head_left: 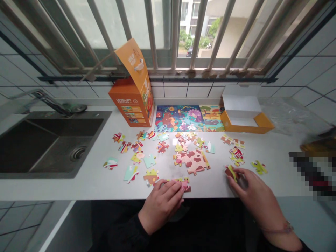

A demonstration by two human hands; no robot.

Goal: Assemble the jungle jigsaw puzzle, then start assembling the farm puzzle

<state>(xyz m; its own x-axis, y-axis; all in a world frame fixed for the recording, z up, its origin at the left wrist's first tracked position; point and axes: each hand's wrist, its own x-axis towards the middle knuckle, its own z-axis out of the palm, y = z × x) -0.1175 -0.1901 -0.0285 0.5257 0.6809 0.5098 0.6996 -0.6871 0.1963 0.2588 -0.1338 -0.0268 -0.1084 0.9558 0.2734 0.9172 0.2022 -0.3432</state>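
Near the counter's front edge, my left hand (164,200) has its fingers curled together over joined pink and brown puzzle pieces (187,187), partly covering them. To the right, my right hand (250,189) pinches a brown and yellow-green puzzle piece (231,172) between thumb and fingers. Between and beyond the hands lies a joined section with a brown-spotted pink cow (196,161). Loose puzzle pieces (149,161) are scattered to its left. More lie at the right, among them a red and green cluster (236,154) and a green piece (259,167).
An orange puzzle box (133,108) stands with its flap up at the back. Beside it lie a dark illustrated sheet (178,118) and an open yellow box (246,122). A sink (86,140) is at left; clear plastic (286,113) lies at back right.
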